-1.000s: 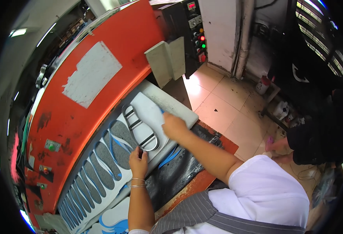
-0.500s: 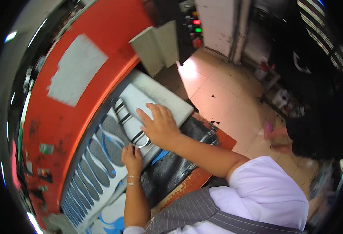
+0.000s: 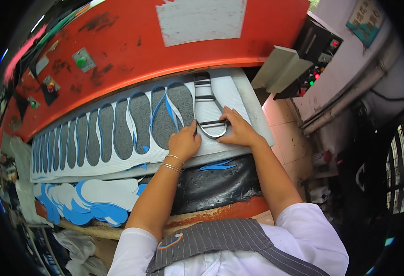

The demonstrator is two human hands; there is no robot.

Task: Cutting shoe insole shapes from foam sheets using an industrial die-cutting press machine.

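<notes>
Sole-shaped metal cutting die with black crossbars (image 3: 205,97) lies on a white ribbed foam sheet (image 3: 230,95), near the sheet's 3 o'clock end. Its long axis runs roughly from 12 to 6 o'clock, leaning slightly toward 11:30 and 5:30; the narrow end points up to the red machine panel (image 3: 123,39), the broad rounded end down toward the person.

At the die's 4 o'clock, the right hand (image 3: 242,132) is half open, thumb and fingers spread around the broad end and grasping its rim. At 7 o'clock, the left hand (image 3: 185,140) is partly curled, its fingertips against the rim; whether it pinches or only touches, I cannot tell.

A row of grey sole-shaped patches edged in blue (image 3: 139,124) stretches toward 9 o'clock. Thin blue foam slivers (image 3: 218,165) lie at 6 o'clock, and overlapping white-and-blue foam sole pieces (image 3: 107,191) at 8.
</notes>
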